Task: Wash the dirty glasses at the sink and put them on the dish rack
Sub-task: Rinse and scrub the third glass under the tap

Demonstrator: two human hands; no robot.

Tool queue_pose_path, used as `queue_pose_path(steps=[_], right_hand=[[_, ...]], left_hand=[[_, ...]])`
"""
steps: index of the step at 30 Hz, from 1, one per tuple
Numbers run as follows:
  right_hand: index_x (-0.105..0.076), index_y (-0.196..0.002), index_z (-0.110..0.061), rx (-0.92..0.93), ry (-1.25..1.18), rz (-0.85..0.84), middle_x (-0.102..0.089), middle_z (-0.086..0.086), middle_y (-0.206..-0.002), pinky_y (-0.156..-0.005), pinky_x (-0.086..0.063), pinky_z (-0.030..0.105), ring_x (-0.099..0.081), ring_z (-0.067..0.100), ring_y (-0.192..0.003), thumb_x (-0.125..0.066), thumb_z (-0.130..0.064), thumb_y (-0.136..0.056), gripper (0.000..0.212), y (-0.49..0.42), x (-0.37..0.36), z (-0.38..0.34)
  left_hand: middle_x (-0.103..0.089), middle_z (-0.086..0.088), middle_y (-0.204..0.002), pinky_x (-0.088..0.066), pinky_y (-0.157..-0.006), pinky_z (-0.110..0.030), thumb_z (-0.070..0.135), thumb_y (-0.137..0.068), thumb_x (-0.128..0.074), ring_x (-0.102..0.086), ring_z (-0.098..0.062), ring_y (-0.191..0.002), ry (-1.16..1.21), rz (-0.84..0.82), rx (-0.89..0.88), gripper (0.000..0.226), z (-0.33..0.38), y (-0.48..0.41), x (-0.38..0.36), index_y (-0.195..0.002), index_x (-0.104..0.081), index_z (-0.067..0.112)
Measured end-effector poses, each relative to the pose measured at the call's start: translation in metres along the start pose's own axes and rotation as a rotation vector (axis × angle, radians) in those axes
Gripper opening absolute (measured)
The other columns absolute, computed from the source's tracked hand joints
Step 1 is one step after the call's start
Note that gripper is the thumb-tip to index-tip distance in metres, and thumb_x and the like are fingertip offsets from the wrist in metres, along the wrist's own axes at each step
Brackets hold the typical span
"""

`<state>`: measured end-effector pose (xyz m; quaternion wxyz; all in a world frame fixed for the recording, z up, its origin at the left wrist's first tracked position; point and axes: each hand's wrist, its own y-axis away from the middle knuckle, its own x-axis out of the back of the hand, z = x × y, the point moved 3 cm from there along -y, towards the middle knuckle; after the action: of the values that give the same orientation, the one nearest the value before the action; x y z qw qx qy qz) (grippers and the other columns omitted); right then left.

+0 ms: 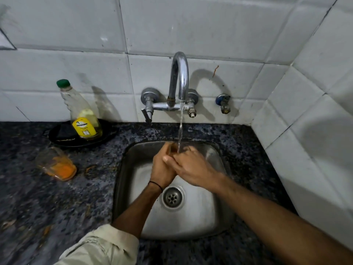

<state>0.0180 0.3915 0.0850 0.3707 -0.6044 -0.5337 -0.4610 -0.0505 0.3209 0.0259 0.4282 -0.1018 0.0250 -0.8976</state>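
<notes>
Nearest the camera, a rolled beige sleeve [103, 243] covers the left forearm, which reaches over the front rim of the square stainless-steel sink [214, 217] set into the dark speckled stone tabletop [57, 203]. The round metal drain [172, 197] lies bare below the wrists, so the rinse water can run straight away.

Above the middle of the basin, the left hand [162, 167] and the right hand [191, 165] are clasped together around a small clear drinking glass with brownish residue [172, 149]. Both are closed on it, fingers overlapping, and only its upper part shows between them. It is held directly under the thin stream of water [180, 131], probably so the flow lands inside while the fingers rub the wall.

Towards the left edge of the tabletop, a second clear glass with orange residue [56, 164] lies on its side, well apart from the sink, apparently awaiting its turn. Behind it, against the tiled wall, a clear plastic bottle of yellow liquid with a green cap [84, 115] stands on a black round tray [63, 136], within reach. Farthest back, the curved chrome tap [180, 73] is fixed to the white tiles. No dish rack is in view.
</notes>
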Motion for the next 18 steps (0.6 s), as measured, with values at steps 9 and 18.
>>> queue_pose_path(steps=[9,18], right_hand=[[-0.062,-0.101,-0.017,-0.398,-0.226,0.257,-0.070,0.006,-0.104,-0.098,-0.039,0.041,-0.063,0.023,-0.102,-0.026,-0.041,-0.107,0.044,-0.014,-0.021,-0.026],[-0.063,-0.105,-0.017,0.443,0.272,0.118,-0.069,0.005,-0.100,-0.095,-0.040,0.044,-0.062,0.023,-0.097,-0.040,-0.038,-0.102,0.031,-0.001,-0.023,0.048]], left_hand=[[-0.066,0.004,-0.093,-0.052,-0.084,-0.048,0.029,-0.089,-0.048,-0.064,-0.020,-0.089,-0.181,0.069,-0.093,0.015,0.000,-0.006,0.009,-0.100,-0.057,0.025],[-0.069,0.001,-0.098,-0.054,-0.082,-0.024,0.003,-0.063,-0.085,-0.066,-0.008,-0.090,-0.066,-0.297,-0.002,0.049,-0.011,-0.008,0.019,-0.105,-0.061,0.014]])
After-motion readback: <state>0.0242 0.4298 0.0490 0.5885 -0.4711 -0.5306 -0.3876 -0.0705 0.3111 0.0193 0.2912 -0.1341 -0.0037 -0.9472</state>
